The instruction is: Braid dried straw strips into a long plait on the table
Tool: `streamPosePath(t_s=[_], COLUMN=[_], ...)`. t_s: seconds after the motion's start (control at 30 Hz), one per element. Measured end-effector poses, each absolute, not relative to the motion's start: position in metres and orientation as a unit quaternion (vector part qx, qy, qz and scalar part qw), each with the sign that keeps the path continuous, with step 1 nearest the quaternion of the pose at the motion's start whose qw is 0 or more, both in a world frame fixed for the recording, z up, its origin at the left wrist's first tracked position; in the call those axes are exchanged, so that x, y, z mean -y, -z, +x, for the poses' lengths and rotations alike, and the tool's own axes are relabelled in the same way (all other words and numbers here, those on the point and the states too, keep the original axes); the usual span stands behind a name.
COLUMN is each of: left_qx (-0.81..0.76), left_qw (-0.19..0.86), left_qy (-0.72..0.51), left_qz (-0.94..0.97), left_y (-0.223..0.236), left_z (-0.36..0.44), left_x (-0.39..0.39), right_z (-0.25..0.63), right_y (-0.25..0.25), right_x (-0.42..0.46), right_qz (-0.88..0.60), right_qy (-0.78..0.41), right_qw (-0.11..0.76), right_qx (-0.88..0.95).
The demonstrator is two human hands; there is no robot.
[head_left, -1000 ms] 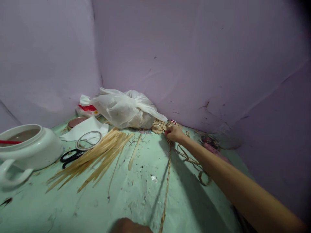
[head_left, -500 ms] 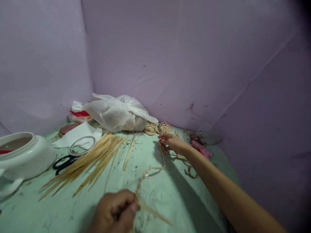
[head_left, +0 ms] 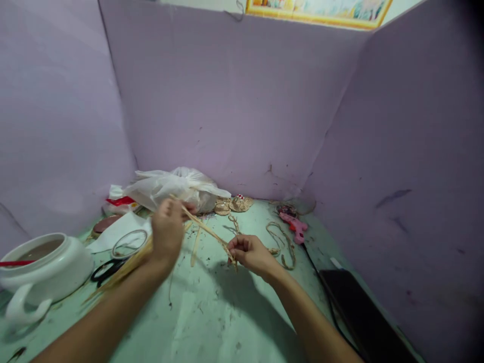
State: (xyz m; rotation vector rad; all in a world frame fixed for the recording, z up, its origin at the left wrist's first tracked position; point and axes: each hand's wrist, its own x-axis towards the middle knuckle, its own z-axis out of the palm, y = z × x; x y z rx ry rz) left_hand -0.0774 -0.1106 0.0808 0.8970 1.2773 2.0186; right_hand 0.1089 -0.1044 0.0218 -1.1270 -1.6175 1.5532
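Observation:
My left hand (head_left: 168, 227) is closed on the far ends of pale straw strands (head_left: 206, 228), raised over the table and slightly blurred. At the lower end of these strands my right hand (head_left: 247, 252) pinches them between thumb and fingers, close to where a braided cord (head_left: 235, 223) trails behind it. More of the braid lies in loops (head_left: 289, 247) on the table right of that hand. Under my left forearm a bundle of flat straw strips (head_left: 124, 272) is partly hidden. A single loose strip (head_left: 195, 248) lies between the hands.
A white pot (head_left: 49, 269) with something red in it stands at left, near black-handled scissors (head_left: 106, 272) and a roll of tape (head_left: 129, 244). Behind sit a white plastic bag (head_left: 177, 186) and small woven straw hats (head_left: 240, 203). A pink glue gun (head_left: 295, 227) and a black flat object (head_left: 363, 312) lie right.
My left hand has moved up and away, drawing the strands out taut. My right hand has come nearer and now pinches their lower end. The view has tilted up and shifted right.

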Motion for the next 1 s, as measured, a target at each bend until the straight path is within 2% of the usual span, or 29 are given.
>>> streamPosePath(t_s=[0.13, 0.27, 0.43, 0.63, 0.87, 1.0], left_qx=[-0.566, -0.572, -0.556, -0.550, -0.578, -0.595], left_qw=[0.192, 0.075, 0.073, 0.042, -0.008, 0.007], left_qy=[-0.512, -0.398, -0.398, -0.399, -0.349, -0.352], left_qz=[0.617, 0.713, 0.726, 0.733, 0.738, 0.722], left_y=[-0.047, -0.018, -0.004, -0.002, -0.002, -0.001], left_z=[-0.032, -0.014, -0.020, -0.025, -0.034, -0.036], left_x=[0.101, 0.089, 0.077, 0.073, 0.066, 0.062], right_z=[0.110, 0.119, 0.124, 0.122, 0.121, 0.125], right_y=[-0.034, -0.034, -0.022, -0.013, -0.018, -0.019], right_x=[0.103, 0.098, 0.092, 0.096, 0.097, 0.094], right_qz=[-0.444, -0.406, -0.378, -0.421, -0.414, -0.410], right_qy=[-0.614, -0.650, -0.694, -0.681, -0.681, -0.713], right_qw=[0.321, 0.324, 0.302, 0.239, 0.215, 0.209], right_qx=[0.568, 0.555, 0.533, 0.549, 0.565, 0.528])
